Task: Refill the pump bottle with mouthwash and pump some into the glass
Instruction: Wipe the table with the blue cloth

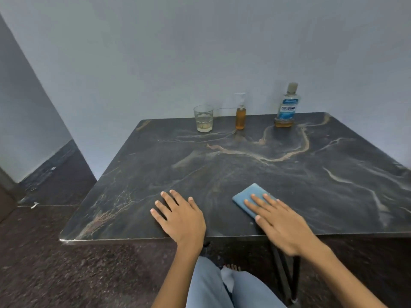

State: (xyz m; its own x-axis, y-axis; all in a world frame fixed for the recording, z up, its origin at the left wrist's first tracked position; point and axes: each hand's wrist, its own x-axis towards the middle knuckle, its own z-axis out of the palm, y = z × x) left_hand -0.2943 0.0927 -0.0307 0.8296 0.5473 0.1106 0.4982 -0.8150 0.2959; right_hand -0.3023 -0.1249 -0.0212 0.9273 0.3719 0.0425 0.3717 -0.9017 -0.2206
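Floor [66, 274]: dark speckled stone to the left of and below the surface, meeting a pale wall at the far left
Surface [244, 174]: dark marbled slab with pale and orange veins, its back edge against the pale wall, its near edge just under both wrists
Glass [203, 118]: clear tumbler standing upright near the back edge, left of the other two containers, with a shallow layer of pale liquid at the bottom
Left hand [180, 216]: lies palm down on the bare surface near the front edge, fingers straight and spread, holding nothing
Pump bottle [240, 114]: slim and upright just right of the glass but apart from it, white pump head on top, amber liquid filling most of the body
Sponge [251, 200]: flat blue pad lying on the surface toward the front, right of the left hand, its near right part covered by fingers
Right hand [280, 221]: laid flat with straight fingers, the fingertips [253, 196] resting on top of the sponge, nothing gripped
Mouthwash bottle [287, 107]: stands upright at the back right, well apart from the pump bottle, cap on, blue and white label, only a low band of amber liquid at its base
Legs [222, 287]: pale blue trousers below the front edge, between the two forearms, with a dark metal leg of the surface just to their right
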